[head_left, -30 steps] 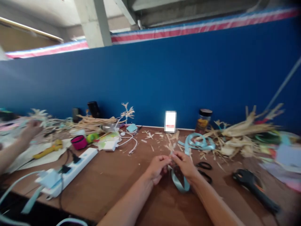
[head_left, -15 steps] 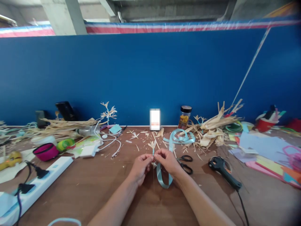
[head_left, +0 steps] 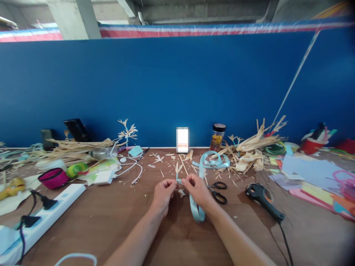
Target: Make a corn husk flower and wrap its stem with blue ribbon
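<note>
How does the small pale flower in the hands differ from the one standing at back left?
The held flower is smaller, with one cluster of petals; the standing flower carries several clusters. The left hand pinches the held flower; no hand touches the standing flower. Both show pale petals and light blue.

"What do we have on our left?"
"We see a white power strip (head_left: 54, 214) with two black plugs (head_left: 49, 203) in it; farther back, a magenta band (head_left: 57, 181) sits just beside a yellow-green object (head_left: 75, 170)."
"And along the blue partition (head_left: 172, 81)?"
"We spot a black-lidded jar (head_left: 216, 141) standing near it."
"Far right?"
"There we find a red cup (head_left: 312, 147), beyond some pale blue paper (head_left: 310, 171)."
</note>
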`<state>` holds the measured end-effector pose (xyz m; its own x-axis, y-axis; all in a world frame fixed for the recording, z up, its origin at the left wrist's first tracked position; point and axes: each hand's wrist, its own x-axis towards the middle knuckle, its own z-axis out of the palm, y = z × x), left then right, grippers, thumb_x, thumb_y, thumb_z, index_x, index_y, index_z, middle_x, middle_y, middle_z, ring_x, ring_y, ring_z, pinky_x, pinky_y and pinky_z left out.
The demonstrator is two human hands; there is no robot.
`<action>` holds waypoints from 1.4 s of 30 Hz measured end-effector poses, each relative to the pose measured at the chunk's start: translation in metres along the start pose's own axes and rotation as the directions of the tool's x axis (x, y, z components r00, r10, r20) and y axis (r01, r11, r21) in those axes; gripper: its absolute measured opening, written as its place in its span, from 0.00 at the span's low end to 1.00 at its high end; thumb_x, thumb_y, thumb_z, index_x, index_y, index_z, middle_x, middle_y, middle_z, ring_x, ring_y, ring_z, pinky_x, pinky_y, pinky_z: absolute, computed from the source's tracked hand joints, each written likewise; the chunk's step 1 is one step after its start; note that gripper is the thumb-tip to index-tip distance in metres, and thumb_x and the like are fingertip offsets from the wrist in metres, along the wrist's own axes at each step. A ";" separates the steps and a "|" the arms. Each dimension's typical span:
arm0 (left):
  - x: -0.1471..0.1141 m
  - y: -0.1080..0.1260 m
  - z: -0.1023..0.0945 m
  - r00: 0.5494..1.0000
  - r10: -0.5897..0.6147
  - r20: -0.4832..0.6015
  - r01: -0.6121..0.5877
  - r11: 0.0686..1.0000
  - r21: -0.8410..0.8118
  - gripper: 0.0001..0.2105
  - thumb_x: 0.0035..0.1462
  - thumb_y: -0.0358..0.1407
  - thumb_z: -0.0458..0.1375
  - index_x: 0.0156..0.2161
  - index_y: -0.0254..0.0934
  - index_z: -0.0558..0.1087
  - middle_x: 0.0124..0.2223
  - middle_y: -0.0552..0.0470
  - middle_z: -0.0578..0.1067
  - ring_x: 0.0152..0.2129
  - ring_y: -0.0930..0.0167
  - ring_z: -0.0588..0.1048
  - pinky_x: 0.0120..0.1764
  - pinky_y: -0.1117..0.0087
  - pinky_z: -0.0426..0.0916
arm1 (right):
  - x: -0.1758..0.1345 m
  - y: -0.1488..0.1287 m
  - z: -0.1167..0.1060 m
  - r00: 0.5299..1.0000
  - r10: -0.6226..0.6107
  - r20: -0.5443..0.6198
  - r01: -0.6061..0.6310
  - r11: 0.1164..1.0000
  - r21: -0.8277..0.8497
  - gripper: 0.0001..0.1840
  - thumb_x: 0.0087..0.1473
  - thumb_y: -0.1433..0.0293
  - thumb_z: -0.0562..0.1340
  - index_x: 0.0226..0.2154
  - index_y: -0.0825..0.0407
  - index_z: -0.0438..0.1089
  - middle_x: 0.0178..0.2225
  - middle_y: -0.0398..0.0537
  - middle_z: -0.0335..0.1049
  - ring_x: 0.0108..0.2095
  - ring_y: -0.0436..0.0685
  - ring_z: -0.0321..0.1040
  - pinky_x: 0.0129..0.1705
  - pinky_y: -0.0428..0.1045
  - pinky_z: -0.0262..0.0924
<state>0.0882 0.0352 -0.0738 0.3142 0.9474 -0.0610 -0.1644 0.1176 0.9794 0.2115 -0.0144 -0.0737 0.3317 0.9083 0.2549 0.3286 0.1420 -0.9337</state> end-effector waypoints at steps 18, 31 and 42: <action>0.001 0.003 -0.003 0.999 -0.024 -0.036 0.023 0.999 -0.037 0.13 0.35 0.40 0.61 0.25 0.31 0.70 0.19 0.58 0.67 0.11 0.83 0.54 0.16 0.79 0.47 | -0.008 -0.001 -0.005 0.992 0.111 -0.064 -0.102 0.986 0.130 0.15 0.47 0.58 0.55 0.21 0.52 0.56 0.15 0.36 0.52 0.18 0.46 0.48 0.19 0.42 0.46; 0.006 -0.001 -0.009 1.000 0.004 0.004 -0.004 0.998 -0.061 0.10 0.38 0.37 0.60 0.25 0.31 0.69 0.17 0.60 0.63 0.12 0.83 0.53 0.16 0.79 0.45 | -0.010 -0.025 -0.044 0.991 -0.109 -0.081 0.081 0.953 -0.291 0.06 0.48 0.67 0.55 0.29 0.52 0.64 0.27 0.44 0.66 0.29 0.51 0.62 0.32 0.46 0.54; 0.009 -0.001 -0.009 0.999 -0.044 0.011 0.044 0.998 -0.055 0.12 0.35 0.38 0.62 0.25 0.30 0.70 0.17 0.59 0.62 0.12 0.82 0.53 0.16 0.78 0.45 | -0.056 -0.031 -0.176 0.961 -0.096 -0.258 -0.061 0.839 -0.541 0.11 0.50 0.64 0.53 0.31 0.53 0.65 0.26 0.44 0.67 0.28 0.52 0.63 0.31 0.46 0.55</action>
<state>0.0824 0.0461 -0.0773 0.3315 0.9379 -0.1018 -0.2010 0.1757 0.9637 0.3382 -0.1388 -0.0148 0.5156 0.7578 0.3998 0.7334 -0.1491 -0.6632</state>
